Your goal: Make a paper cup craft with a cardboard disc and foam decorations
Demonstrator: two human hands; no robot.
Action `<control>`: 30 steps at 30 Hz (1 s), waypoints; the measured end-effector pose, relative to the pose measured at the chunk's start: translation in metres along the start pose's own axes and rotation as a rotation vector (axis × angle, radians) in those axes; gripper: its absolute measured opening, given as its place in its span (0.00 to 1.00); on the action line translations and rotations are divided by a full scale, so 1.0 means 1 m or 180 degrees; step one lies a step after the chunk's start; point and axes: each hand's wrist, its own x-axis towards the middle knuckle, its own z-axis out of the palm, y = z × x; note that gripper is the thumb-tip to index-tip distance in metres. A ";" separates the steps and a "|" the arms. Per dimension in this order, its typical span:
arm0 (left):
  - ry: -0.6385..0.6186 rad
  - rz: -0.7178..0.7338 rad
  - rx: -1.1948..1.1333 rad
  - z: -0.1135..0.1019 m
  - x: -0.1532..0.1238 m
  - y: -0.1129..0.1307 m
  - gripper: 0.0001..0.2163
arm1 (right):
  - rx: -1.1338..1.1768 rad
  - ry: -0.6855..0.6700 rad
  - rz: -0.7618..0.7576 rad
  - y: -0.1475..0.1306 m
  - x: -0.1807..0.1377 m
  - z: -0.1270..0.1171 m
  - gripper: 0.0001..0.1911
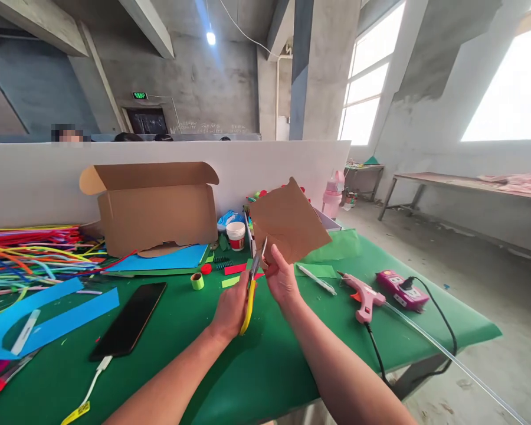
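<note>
The left hand has its fingers wrapped around yellow-handled scissors; the right hand pinches the lower edge of a brown cardboard piece, which rises just beyond the right fingers, the scissor blades at its lower left edge. Far past the fingers, a green sign reads EXIT; the wall writing is too small to read, as is the print on a yellow tag nearer than the left fingers and to their left. A white cup just past them bears a red band. Beneath both hands spreads a green tabletop, with a white partition beyond. Farther off stand bare concrete walls, a lit bulb high ahead, bright windows to the fingers' right.
</note>
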 end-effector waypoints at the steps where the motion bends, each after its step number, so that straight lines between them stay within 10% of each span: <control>1: -0.0041 -0.0002 0.0050 -0.001 0.000 0.002 0.12 | -0.0015 0.0045 -0.0072 -0.001 0.000 -0.001 0.24; 30: 0.0125 0.0366 -0.0391 -0.003 -0.001 -0.002 0.07 | -0.0511 0.0153 -0.0183 -0.007 0.007 -0.011 0.22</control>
